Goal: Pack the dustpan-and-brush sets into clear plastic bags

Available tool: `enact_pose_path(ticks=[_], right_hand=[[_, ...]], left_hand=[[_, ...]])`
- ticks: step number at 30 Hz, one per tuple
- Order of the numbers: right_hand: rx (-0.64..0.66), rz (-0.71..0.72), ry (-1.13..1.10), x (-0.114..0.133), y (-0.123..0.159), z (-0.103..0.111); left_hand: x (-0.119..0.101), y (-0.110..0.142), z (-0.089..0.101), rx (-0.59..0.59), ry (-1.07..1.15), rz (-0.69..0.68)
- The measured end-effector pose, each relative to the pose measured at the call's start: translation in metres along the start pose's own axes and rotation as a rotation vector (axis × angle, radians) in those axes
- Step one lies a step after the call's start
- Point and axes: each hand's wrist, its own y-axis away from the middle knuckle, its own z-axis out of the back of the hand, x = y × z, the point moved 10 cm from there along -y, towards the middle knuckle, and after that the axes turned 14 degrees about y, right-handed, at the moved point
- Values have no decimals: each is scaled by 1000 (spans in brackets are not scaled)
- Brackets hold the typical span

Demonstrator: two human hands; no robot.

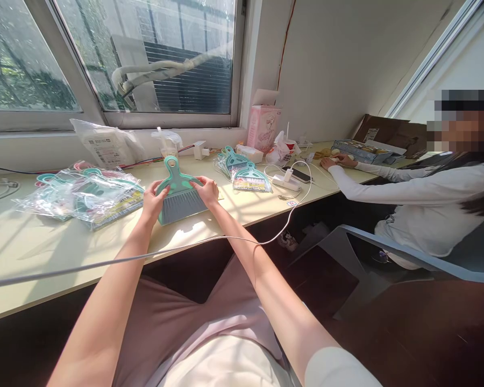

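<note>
A teal hand brush with grey bristles, nested in a teal dustpan (178, 192), lies on the pale desk (32, 252) in front of me. My left hand (154, 199) grips its left edge with the fingers curled round it. My right hand (205, 190) holds the right edge the same way. The handle loop points away from me toward the window.
Several bagged brush sets (83, 194) are heaped at my left; more packed ones (246, 174) lie to the right. A white cable (145, 256) crosses my arms. A charger, phone (300, 174) and pink box (263, 128) stand behind. A seated person (423, 199) works at the right.
</note>
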Motion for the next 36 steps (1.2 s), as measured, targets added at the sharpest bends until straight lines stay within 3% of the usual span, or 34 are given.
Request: enact_pose_path(ticks=[24,36], right_hand=[[-53,-44,-46,4,15,10],[-62,-55,-78,2,16,9]], left_hand=[[-12,9,-2,-19,133,51],[-3,6,-1,-33,156,70]])
